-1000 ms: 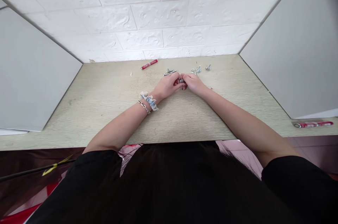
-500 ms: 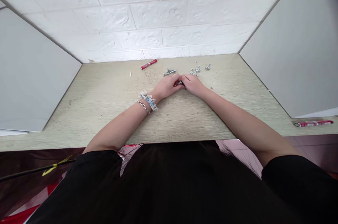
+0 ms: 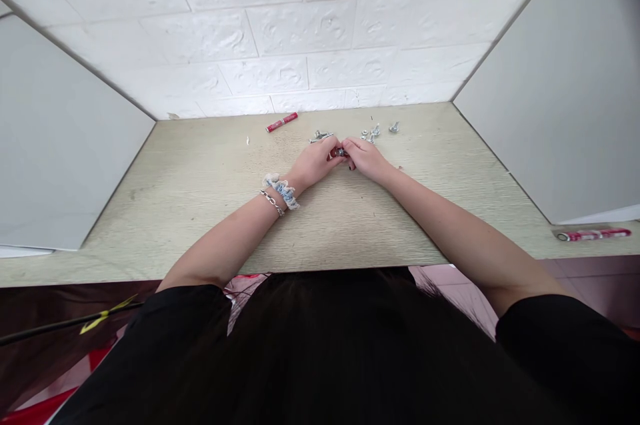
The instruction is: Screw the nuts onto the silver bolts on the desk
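My left hand point(image 3: 316, 161) and my right hand point(image 3: 367, 158) meet over the middle of the table, with fingers curled together. Between their fingertips is a small shiny metal piece point(image 3: 341, 152), which looks like a bolt or nut; both hands close on it. Just behind my left hand lie several silver bolts point(image 3: 321, 135), partly covered by it. Small metal nuts and wing-shaped pieces point(image 3: 375, 131) lie behind my right hand, and another winged piece point(image 3: 394, 127) lies apart to their right.
A red marker-like tube point(image 3: 282, 122) lies near the brick-patterned wall point(image 3: 280, 31). Another red tube point(image 3: 594, 234) is at the right front of the table point(image 3: 200, 211). Grey panels stand at left point(image 3: 60, 145) and right point(image 3: 560, 91).
The metal piece between my hands has moved slightly back and shows more. The fingers of my right hand have shifted and spread a little away from my left.
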Demonstrator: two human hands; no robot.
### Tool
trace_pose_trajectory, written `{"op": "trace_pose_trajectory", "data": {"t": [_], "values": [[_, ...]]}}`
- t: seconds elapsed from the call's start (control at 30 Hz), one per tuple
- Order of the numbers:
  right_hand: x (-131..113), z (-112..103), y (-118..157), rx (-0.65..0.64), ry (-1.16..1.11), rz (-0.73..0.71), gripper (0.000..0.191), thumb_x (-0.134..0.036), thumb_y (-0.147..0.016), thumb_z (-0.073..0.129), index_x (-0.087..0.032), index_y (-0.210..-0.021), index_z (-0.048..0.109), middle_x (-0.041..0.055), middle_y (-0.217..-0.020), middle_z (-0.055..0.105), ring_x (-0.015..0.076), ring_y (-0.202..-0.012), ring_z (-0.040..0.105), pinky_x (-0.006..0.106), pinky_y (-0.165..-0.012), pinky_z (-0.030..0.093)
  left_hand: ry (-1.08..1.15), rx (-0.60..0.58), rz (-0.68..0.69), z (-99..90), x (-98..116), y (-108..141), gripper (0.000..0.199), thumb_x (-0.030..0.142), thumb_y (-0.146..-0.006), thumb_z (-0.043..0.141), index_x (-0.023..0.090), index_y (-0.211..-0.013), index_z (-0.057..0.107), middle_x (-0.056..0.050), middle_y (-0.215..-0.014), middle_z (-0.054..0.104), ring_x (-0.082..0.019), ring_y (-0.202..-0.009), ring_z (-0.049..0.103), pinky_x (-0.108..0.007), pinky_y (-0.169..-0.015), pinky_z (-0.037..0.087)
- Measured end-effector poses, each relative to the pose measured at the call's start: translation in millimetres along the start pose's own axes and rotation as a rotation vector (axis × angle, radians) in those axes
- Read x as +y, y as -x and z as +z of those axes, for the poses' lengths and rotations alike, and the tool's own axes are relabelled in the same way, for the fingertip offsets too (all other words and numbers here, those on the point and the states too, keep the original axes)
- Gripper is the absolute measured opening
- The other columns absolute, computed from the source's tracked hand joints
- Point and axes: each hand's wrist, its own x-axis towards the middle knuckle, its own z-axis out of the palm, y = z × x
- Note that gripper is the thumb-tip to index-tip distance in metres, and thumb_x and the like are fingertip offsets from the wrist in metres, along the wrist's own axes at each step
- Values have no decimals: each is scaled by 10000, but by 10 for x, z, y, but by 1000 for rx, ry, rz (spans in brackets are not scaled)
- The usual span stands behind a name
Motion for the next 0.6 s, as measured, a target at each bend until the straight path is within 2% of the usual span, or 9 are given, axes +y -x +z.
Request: {"op": "trace_pose_trajectory", "data": {"t": [0.13, 0.27, 0.43, 0.6], "values": [[9, 9, 9, 39, -104, 0, 454, -582, -924, 403, -198, -744, 567, -41, -505, 477, 103, -476, 455, 260, -550, 368, 8, 27, 8, -14, 18, 18, 103, 250, -862, 607, 189, -915, 543, -12, -852, 604, -153, -793, 560, -283, -727, 426], [18, 8, 14, 40, -92, -7, 640, -755, -836, 323, -193, -612, 534, -9, -473, 481, 113, -486, 473, 270, -578, 393, 13, 36, 50, -20, 30, 36, 105, 258, -876, 598, 189, -934, 544, -21, -903, 618, -151, -836, 574, -279, -761, 440], [34, 0, -1, 9, -77, 20, 709, -795, -802, 285, -186, -514, 504, 17, -476, 502, 107, -452, 446, 281, -542, 383, -2, 36, 71, -16, 20, 38, 102, 264, -889, 581, 189, -948, 547, -25, -911, 616, -154, -845, 578, -282, -781, 441], [50, -9, -31, -7, -109, 44, 640, -757, -802, 388, -185, -544, 513, -4, -451, 481, 102, -441, 454, 264, -507, 381, -8, 35, 60, -14, 16, 27, 102, 267, -882, 594, 184, -918, 545, -17, -872, 608, -149, -812, 570, -280, -760, 436]]}}
